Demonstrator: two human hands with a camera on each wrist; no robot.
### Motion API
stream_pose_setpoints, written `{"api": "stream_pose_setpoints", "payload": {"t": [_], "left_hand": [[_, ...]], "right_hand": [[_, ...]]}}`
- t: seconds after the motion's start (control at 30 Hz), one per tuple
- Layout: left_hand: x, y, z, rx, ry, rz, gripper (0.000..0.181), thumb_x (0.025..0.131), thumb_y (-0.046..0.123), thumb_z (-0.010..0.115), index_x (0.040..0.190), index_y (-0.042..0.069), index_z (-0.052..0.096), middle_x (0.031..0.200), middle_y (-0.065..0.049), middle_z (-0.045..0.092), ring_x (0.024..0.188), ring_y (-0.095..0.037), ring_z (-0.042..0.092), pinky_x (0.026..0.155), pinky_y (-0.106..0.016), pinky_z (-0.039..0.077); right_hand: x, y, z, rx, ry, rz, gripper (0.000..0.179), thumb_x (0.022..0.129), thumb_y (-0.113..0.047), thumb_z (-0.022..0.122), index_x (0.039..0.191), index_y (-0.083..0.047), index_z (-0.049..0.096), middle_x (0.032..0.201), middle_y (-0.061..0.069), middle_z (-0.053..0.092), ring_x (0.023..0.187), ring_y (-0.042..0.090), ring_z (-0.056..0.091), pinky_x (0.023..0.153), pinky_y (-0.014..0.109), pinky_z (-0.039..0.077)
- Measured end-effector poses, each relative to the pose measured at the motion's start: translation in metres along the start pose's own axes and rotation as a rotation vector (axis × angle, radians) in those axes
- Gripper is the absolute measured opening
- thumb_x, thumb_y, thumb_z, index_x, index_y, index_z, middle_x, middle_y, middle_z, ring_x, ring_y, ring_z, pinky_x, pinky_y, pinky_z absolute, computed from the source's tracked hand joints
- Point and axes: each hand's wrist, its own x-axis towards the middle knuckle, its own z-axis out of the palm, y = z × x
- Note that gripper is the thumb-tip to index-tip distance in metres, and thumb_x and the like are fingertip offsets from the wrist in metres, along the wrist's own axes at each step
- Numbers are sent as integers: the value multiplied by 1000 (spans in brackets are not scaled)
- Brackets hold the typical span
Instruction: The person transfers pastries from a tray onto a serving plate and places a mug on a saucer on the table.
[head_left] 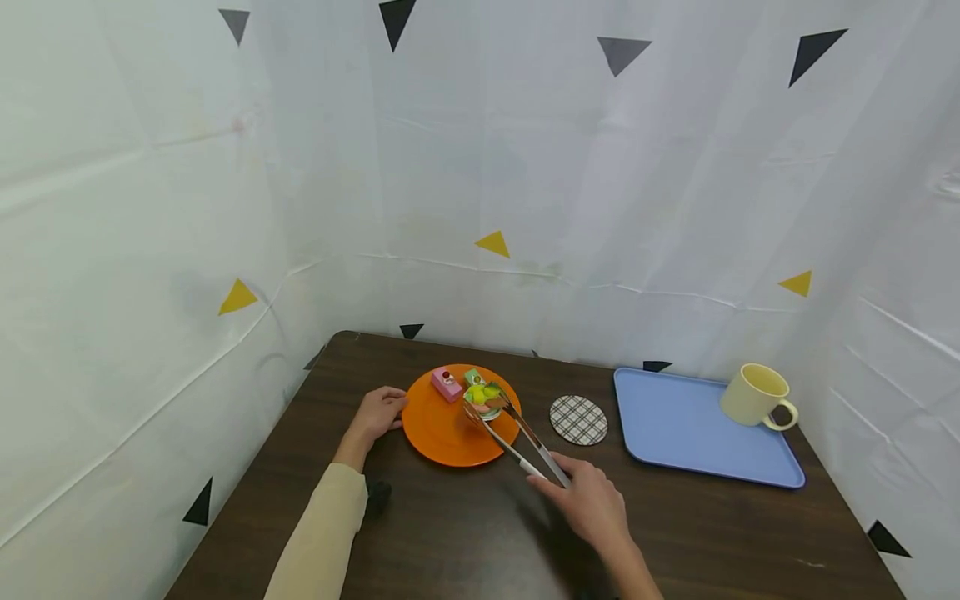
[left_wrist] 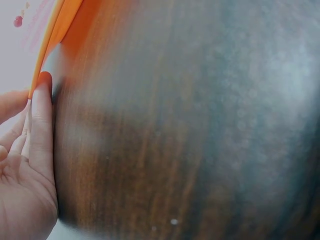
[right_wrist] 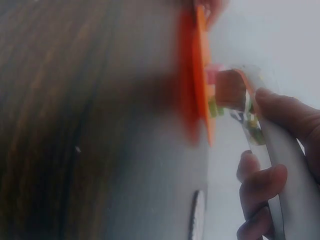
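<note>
An orange plate [head_left: 442, 433] lies on the dark wooden table, its left rim pinched by my left hand [head_left: 381, 410]. In the left wrist view, the thumb is above the plate rim [left_wrist: 44, 50] and a finger reaches beneath it. My right hand [head_left: 588, 500] grips metal tongs [head_left: 534, 446]. The tongs' tips stand around a small piece with yellow and green on top [head_left: 482, 393], over the plate's right part; whether they squeeze it I cannot tell. A pink cake-like piece [head_left: 447, 385] and a green piece [head_left: 474, 377] sit toward the plate's back.
Right of the plate lies a round checked coaster [head_left: 578, 420]. A blue tray [head_left: 690, 442] is farther right, with a yellow mug [head_left: 752, 398] at its back right corner. White curtains with triangles [head_left: 492, 243] hang behind and beside the table. A small dark object [head_left: 378, 497] is by the left sleeve.
</note>
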Motion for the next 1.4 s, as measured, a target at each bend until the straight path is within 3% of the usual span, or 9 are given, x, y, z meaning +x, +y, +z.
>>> {"api": "stream_pose_setpoints", "payload": {"t": [0.23,0.9,1.4], "left_hand": [[3,-1,0,5,1,-10,37,114,24,56,142,1,61,148,-25,62,125,-33,68,97,-38,64],[1,1,1,-11,17,-16,36,113,23,57,141,1,61,147,-25,63,123,-33,68,99,-39,63],[9,-3,1,8,26,-43,31,113,25,58,134,3,63,140,-22,67,114,-28,69,96,-36,64]], "right_hand": [[4,-8,13,-22,-2,-14,64,89,-67,78,141,-31,72,96,-3,72,79,19,61,62,41,45],[11,-15,33,-15,4,-4,65,88,-67,79,143,-32,71,98,0,72,73,20,57,58,37,38],[10,-22,31,15,-15,5,60,88,-64,81,134,-27,74,88,-4,68,74,18,58,61,38,40]]}}
